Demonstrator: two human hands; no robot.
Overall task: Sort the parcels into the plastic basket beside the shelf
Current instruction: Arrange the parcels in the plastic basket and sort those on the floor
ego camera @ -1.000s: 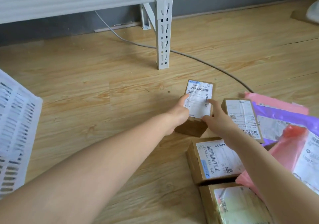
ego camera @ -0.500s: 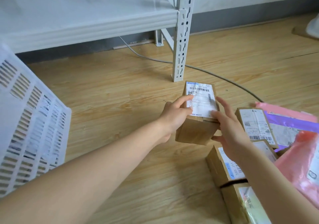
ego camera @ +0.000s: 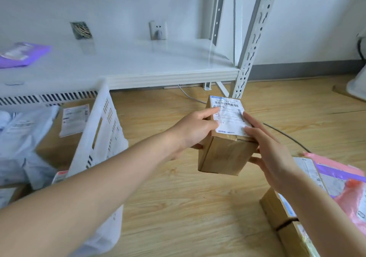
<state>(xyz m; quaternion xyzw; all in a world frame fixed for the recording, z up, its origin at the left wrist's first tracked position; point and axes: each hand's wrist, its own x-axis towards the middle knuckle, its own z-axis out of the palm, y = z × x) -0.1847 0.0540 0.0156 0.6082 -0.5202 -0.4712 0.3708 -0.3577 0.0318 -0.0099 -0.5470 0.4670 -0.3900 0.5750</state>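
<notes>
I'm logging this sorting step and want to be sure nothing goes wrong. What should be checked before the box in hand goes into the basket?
1. Grip on the cardboard box: the left hand and the right hand hold it from opposite sides, clear of the floor. Ok.
2. Label up: the shipping label faces the camera. Ok.
3. Path: bare floor lies between the box and the white plastic basket to its left. Ok.
4. Room inside: parcels already lie in the basket; free space is partly hidden by the wall. Cannot tell.
5. Grey cable on the floor runs behind the box, away from the basket side. Ok.
</notes>
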